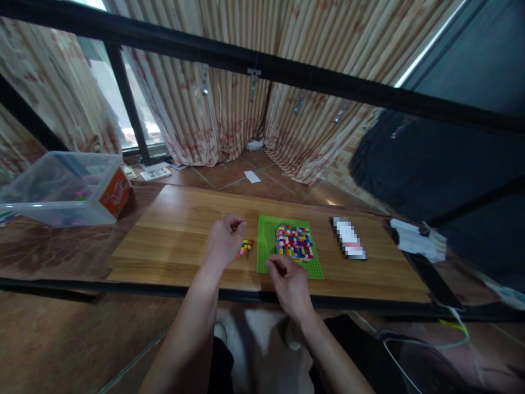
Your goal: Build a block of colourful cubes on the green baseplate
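A green studded baseplate point(266, 241) lies on the wooden board, bearing a block of many coloured toy bricks point(294, 241) packed side by side. My right hand point(292, 282) is over the baseplate's near left edge, just in front of the brick block, its thumb and finger curled together. Left of the baseplate, my left hand point(225, 238) hovers with fingertips pinched. Anything in either pinch is too small to make out. Beside and partly behind my left hand is a small pile of loose bricks point(246, 247), mostly yellow, orange and pink.
On the wooden board point(164, 241), a pixelated phone-like object point(348, 238) lies right of the baseplate. A clear plastic bin point(61, 210) with an orange label stands at far left. A dark metal bar point(229, 57) crosses above the table. Papers point(418, 239) lie at the right.
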The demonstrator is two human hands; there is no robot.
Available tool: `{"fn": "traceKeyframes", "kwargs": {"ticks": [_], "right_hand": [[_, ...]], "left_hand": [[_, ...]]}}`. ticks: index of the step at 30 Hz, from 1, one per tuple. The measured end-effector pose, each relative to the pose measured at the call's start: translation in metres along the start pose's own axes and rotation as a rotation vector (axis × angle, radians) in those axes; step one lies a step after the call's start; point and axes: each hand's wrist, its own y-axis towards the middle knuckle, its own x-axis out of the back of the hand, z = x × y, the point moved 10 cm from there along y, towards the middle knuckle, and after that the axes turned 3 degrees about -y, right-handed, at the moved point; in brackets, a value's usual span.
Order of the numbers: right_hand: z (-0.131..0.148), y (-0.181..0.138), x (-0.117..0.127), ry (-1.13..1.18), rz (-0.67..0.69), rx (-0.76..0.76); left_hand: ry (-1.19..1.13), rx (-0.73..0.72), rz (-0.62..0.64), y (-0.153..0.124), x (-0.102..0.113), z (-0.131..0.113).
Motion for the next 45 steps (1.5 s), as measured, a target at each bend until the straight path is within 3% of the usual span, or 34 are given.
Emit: {"fn": "traceKeyframes", "kwargs": {"ticks": [5, 9, 12, 17, 22, 28, 36, 45], "right_hand": [[-0.037, 0.012, 0.045, 0.243, -0.161, -0.163], [-0.055, 0.031, 0.054, 0.345, -0.190, -0.199], [-0.048, 0.047, 0.058, 0.242, -0.141, -0.119], [-0.026, 0.060, 0.068, -0.025, -0.127, 0.045], [-0.038, 0.053, 0.064, 0.022, -0.131, 0.022], [-0.045, 0.046, 0.064, 0.080, -0.141, -0.013], [-0.020, 0.046, 0.054, -0.086, -0.139, 0.189], [-0.018, 0.049, 0.046, -0.200, -0.164, 0.222]], "left_hand": [[0.068, -0.011, 0.159, -0.009, -0.042, -0.012], [0.196, 0.009, 0.265, -0.019, -0.072, -0.011], [0.259, 0.017, 0.301, -0.025, -0.085, -0.009], [0.342, 0.023, 0.293, -0.030, -0.093, -0.012], [0.365, 0.081, 0.255, -0.042, -0.099, -0.013], [0.433, -0.005, 0.250, -0.060, -0.111, -0.017], [0.448, -0.019, 0.252, -0.066, -0.116, -0.016], [0.509, -0.034, 0.265, -0.070, -0.124, -0.011]]}}
